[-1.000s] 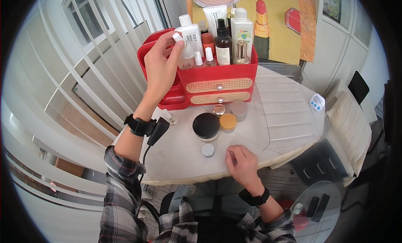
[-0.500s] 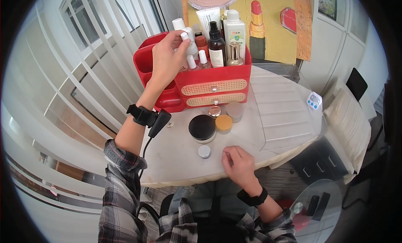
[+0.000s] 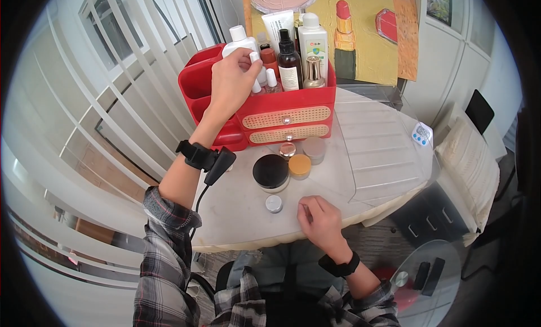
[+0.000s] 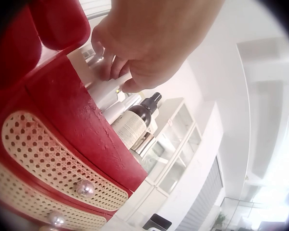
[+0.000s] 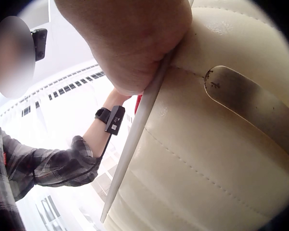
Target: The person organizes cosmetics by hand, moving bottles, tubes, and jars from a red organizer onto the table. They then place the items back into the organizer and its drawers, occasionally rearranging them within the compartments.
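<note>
At the red organizer box [image 3: 282, 101] my left hand [image 3: 232, 82] pinches the tall white cap [image 3: 255, 56] of a small bottle between thumb and fingers. The hand hides most of that bottle's body. Right beside it stands a small clear bottle with a white cap [image 3: 271, 77]. A large white bottle [image 3: 239, 39] rises behind the hand. In the left wrist view, the curled fingers [image 4: 116, 67] are over the box's upper compartment. My right hand [image 3: 321, 223] rests at the table's front edge, fingers loosely curled and holding nothing.
A dark spray bottle [image 3: 289, 62], a white tube [image 3: 279, 27] and other bottles stand in the box. On the table [image 3: 225, 225] are a black-lidded jar [image 3: 270, 170], a yellow-lidded jar [image 3: 299, 166] and a small silver-lidded jar [image 3: 274, 203]. A clear ribbed sheet [image 3: 389, 152] lies to the right.
My left hand has lowered the white-capped bottle and shifted right, down among the bottles in the box. The right hand stays at the table edge. The head view has shifted slightly.
</note>
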Demonstrator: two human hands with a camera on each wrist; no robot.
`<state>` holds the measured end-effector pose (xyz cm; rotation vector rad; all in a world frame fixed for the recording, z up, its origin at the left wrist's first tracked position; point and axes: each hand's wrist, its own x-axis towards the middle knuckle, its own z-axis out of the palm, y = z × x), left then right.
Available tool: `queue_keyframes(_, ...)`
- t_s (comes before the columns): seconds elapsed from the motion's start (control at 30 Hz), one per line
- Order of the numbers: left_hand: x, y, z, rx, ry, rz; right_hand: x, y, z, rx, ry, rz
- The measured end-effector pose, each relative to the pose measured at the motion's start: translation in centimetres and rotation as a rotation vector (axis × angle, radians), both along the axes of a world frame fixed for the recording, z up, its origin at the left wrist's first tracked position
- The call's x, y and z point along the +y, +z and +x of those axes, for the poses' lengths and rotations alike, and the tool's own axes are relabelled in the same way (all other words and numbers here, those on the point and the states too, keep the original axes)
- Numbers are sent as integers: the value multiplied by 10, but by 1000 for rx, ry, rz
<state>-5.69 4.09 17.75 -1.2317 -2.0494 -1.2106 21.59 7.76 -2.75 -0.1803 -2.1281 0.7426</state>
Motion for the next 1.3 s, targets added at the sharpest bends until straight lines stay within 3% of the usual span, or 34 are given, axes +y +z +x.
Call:
queue_keyframes(0.57, 0, -5, -2, -89, -41, 11, 0, 0, 0, 2, -6, 5)
queue_keyframes(0.73, -12, 10, 1, -14, -17, 241, 1, -1, 0, -1, -3, 5)
queue_keyframes(0.9, -53, 5, 10, -18, -76, 357, 0, 2, 0, 2, -7, 4)
queue_keyframes(1.1, -129, -42, 28, -121, 30, 196, -1, -4, -1, 3, -7, -11)
queue_keyframes(1.17, -149, -52, 27, -254, 100, 88, -1, -5, -3, 7, 0, -5)
queue_keyframes(1.3, -164, -57, -3, -259, 165, 237, -4, -3, -4, 3, -16, -10)
